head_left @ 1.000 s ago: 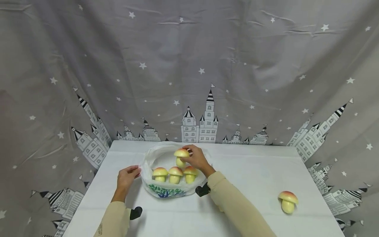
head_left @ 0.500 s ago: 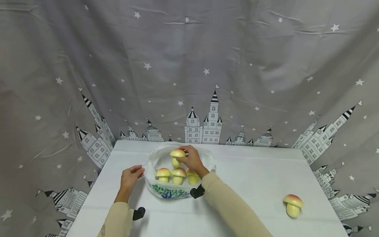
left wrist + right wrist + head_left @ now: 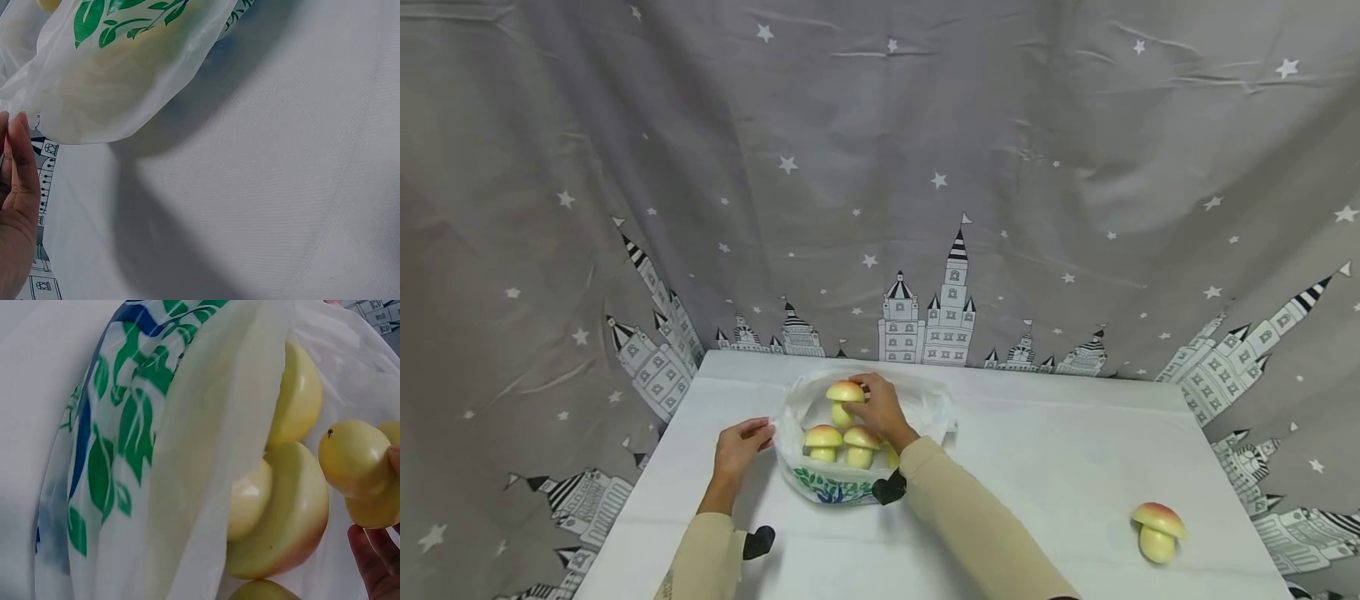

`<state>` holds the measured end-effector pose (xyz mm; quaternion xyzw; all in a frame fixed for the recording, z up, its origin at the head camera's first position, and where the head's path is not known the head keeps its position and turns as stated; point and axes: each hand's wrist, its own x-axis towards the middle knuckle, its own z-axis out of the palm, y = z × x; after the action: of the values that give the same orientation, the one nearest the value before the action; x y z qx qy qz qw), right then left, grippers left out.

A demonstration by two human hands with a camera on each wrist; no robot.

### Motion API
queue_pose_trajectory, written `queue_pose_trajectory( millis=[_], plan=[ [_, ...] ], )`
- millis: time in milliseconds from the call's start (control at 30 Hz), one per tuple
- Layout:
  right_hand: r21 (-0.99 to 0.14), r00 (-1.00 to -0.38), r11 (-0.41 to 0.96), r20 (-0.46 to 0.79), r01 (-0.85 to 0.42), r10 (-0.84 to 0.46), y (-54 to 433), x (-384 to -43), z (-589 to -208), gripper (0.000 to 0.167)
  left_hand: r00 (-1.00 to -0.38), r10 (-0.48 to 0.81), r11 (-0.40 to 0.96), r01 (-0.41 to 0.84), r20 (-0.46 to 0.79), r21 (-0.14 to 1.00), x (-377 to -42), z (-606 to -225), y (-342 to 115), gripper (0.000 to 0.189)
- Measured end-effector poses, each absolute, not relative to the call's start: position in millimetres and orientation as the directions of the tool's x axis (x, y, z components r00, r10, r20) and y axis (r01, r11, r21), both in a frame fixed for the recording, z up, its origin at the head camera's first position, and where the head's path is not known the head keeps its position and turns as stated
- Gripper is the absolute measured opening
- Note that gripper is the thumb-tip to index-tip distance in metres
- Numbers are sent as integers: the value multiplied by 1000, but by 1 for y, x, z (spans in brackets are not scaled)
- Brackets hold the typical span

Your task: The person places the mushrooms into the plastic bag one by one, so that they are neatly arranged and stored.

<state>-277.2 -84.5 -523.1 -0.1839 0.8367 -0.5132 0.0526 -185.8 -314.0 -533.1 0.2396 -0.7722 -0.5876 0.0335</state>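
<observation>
A white plastic bag [image 3: 808, 483] with a green and blue leaf print stands with its mouth wide. My left hand [image 3: 733, 458] pinches its left rim between thumb and fingers; the left wrist view shows the fingertips [image 3: 22, 125] at the film. Inside the bag, my right hand [image 3: 883, 412] grips a toy mushroom [image 3: 842, 393] with a yellow stem and reddish-yellow cap. In front of it, two similar mushrooms [image 3: 861, 446] sit side by side, and a third [image 3: 891, 456] is mostly hidden by my right wrist. The right wrist view shows the held mushroom [image 3: 356, 459] beside the others.
Another toy mushroom [image 3: 1159, 533] lies on the white-covered table [image 3: 1045, 467], far to the right. A grey curtain [image 3: 820, 233] printed with castles and stars hangs behind the table and along both sides.
My right hand and its mushroom have moved left within the bag, and my forearm now covers more of the rightmost mushroom. My left hand keeps its pinch. The head view has turned slightly left.
</observation>
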Motion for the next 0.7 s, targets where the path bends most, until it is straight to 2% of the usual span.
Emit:
queue_pose_trajectory(
  millis=[167, 433, 700],
  plan=[
    [-872, -932, 423, 93, -246, -349, -90, -277, -527, 45, -879, -429, 177, -307, -208, 935, -187, -542, -315, 35],
    [-881, -936, 403, 110, -247, -334, -102, -277, -532, 43, -890, -403, 181, -304, -211, 935, -184, -536, -314, 32],
    [-840, -935, 482, 79, -249, -345, -112, -281, -536, 44, -889, -407, 188, -304, -208, 934, -186, -537, -315, 30]
  ],
)
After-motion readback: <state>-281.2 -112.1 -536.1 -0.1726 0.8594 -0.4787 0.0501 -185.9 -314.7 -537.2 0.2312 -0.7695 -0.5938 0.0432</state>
